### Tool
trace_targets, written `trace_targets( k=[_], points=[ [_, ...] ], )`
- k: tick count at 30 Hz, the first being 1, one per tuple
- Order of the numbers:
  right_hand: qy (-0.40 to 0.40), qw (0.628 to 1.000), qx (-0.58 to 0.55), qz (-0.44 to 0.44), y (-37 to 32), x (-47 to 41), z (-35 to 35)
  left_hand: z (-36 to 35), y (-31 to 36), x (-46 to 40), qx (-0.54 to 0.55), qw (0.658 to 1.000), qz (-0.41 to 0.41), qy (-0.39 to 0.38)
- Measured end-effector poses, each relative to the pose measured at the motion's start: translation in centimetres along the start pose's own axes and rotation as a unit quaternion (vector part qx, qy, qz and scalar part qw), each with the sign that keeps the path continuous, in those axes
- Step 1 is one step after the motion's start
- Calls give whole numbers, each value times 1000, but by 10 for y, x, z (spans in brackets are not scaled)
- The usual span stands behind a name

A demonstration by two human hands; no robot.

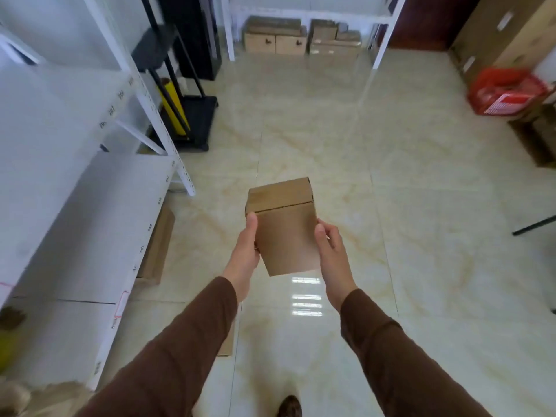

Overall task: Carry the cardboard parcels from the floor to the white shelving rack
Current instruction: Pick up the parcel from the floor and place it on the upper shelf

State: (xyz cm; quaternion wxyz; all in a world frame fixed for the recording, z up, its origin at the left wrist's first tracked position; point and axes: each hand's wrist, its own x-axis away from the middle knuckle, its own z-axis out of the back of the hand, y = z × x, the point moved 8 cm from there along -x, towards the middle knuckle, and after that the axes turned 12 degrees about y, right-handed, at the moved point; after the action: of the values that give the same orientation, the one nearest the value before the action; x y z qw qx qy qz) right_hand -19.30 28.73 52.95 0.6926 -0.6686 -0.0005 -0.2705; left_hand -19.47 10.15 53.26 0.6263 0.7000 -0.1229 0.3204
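Observation:
A small brown cardboard parcel [284,227] is held in the air in front of me, above the glossy tiled floor. My left hand [245,254] grips its left side and my right hand [331,254] grips its right side, thumbs on the near face. Both arms wear brown sleeves. The white shelving rack [90,224] stands along the left, its lower shelf board bare and its upright post close to the parcel's left. More cardboard parcels [301,37] are stacked on the floor under a second white rack at the far wall.
A black hand trolley [195,115] with a yellow roll leans beside the left rack. Flat cardboard [158,245] lies under the rack's edge. A red bag [505,91] and brown cartons sit at the right. My shoe [289,406] shows at the bottom.

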Motion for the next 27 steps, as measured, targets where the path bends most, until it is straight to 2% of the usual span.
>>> trace_targets(
  k=[6, 11, 14, 17, 22, 24, 27],
  points=[
    [-12, 990, -46, 133, -157, 16, 47, -49, 101, 50, 106, 994, -27, -31],
    [19, 976, -51, 209, -220, -8, 61, -89, 149, 44, 137, 986, -65, -70],
    [31, 967, -2, 253, -243, -32, 61, -107, 174, 33, 114, 986, -101, -74],
    [18, 974, -11, 226, -255, -66, 57, -128, 211, 25, 79, 980, -171, -67],
    [-8, 980, -176, 91, -255, -144, 46, -169, 276, -3, -41, 956, -291, -10],
    [-12, 960, -279, 33, -255, -177, 45, -191, 302, -7, -104, 934, -342, 0],
    [-11, 926, -376, -22, -266, -219, 44, -228, 335, -11, -181, 878, -443, 9]
  ],
)
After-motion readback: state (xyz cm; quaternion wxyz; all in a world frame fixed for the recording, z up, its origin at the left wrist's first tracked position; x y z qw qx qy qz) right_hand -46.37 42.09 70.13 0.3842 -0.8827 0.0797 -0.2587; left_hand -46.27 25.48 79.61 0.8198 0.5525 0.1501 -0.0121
